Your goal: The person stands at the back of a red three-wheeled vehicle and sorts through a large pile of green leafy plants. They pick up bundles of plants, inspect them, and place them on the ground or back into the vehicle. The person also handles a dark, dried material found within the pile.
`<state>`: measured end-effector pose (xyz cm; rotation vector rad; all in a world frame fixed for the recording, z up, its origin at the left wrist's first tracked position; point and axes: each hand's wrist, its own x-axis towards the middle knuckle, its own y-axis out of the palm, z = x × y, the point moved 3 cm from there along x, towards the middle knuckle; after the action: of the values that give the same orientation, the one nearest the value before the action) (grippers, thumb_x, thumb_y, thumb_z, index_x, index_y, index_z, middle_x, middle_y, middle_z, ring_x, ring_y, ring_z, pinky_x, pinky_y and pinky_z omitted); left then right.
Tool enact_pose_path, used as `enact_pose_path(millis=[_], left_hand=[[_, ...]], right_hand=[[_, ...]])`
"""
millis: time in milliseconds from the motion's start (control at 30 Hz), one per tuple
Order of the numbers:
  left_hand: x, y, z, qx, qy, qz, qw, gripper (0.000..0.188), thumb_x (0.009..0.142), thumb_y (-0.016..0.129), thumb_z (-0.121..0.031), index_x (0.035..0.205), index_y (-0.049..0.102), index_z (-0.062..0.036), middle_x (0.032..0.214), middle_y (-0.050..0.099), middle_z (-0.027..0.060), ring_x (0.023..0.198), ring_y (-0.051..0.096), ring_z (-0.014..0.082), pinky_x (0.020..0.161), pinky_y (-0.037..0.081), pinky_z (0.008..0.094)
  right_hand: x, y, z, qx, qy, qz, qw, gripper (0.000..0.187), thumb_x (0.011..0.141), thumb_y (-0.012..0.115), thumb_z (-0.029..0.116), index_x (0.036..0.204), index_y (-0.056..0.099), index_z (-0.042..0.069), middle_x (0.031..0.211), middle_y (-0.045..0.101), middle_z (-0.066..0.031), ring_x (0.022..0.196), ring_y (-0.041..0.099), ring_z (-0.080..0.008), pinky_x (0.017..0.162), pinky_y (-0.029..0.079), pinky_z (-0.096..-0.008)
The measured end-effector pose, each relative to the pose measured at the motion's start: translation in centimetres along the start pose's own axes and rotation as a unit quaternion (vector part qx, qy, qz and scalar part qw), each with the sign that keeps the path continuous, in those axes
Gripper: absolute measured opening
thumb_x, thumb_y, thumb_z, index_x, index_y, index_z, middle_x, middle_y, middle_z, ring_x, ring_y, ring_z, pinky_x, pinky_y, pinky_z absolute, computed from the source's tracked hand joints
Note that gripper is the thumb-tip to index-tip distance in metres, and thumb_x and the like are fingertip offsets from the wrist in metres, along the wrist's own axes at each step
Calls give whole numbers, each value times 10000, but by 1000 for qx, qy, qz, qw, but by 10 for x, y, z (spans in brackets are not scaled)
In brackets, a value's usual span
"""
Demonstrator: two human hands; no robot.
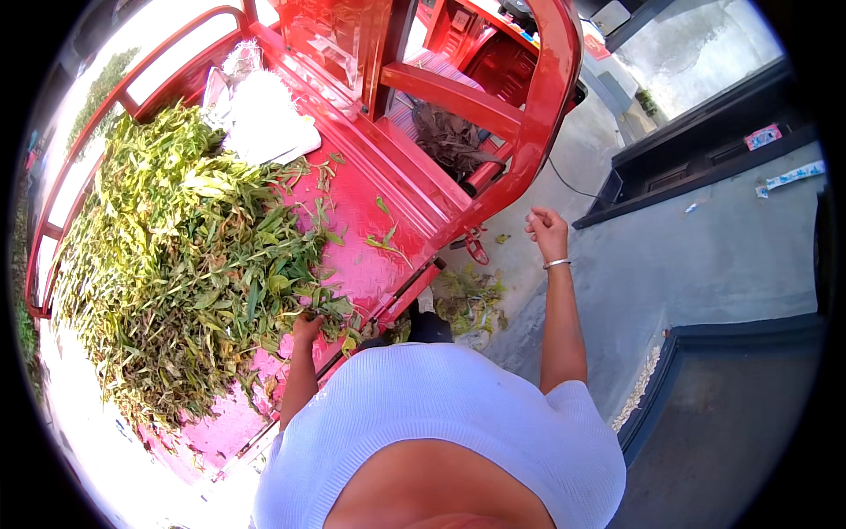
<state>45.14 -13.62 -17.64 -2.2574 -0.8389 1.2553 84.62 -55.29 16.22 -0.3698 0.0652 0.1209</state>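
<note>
A large heap of leafy green stems [203, 256], partly wilted and brown, covers the red cargo bed [357, 256] of a three-wheeled vehicle. At the heap's near right edge, my left hand [307, 328] is closed on some of the leafy stems; its fingertips are partly hidden among the leaves. My right hand [548, 231] is raised off to the right of the bed, over the concrete floor. Its fingers are curled in, with nothing visible in them, and a silver bangle [557, 263] circles the wrist.
White sacks [269, 119] lie at the far end of the heap. Red rails [176, 48] and a thick red frame [538, 115] border the bed. A dark crumpled bag [445, 137] sits behind the frame. Fallen leaves [471, 300] litter the concrete floor. Dark door frames [705, 150] stand right.
</note>
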Motion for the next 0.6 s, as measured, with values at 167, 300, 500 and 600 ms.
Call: enact_pose_path(millis=[167,300,500,600], left_hand=[[-45,-20,-38,63,25,-46,997,417,644,740,-363,869,667,-20,780,652,187,783,638,307,738,499,374],[-88,-20,-61,-146,-1,-138,980,271,733,712,-218,852,630,11,714,646,123,603,619,192,543,494,305],[-135,-12,-176,-209,61,-172,961,198,784,670,-90,923,593,27,783,643,92,663,614,137,595,495,251],[-155,-30,-225,-126,80,-203,968,177,797,650,-88,923,595,26,798,649,99,698,614,124,629,489,253]], right_hand=[[208,57,3,-178,-332,28,926,129,769,558,123,807,629,21,711,625,-138,635,613,-259,546,473,-346],[266,147,24,-365,-185,142,901,271,725,666,263,889,652,48,942,631,-185,898,605,-331,766,494,-414],[320,160,20,-383,-225,88,892,221,722,682,249,819,634,57,856,626,-162,838,601,-342,709,498,-422],[307,157,35,-283,-358,189,870,257,678,717,258,791,591,64,828,600,-155,754,596,-344,649,487,-424]])
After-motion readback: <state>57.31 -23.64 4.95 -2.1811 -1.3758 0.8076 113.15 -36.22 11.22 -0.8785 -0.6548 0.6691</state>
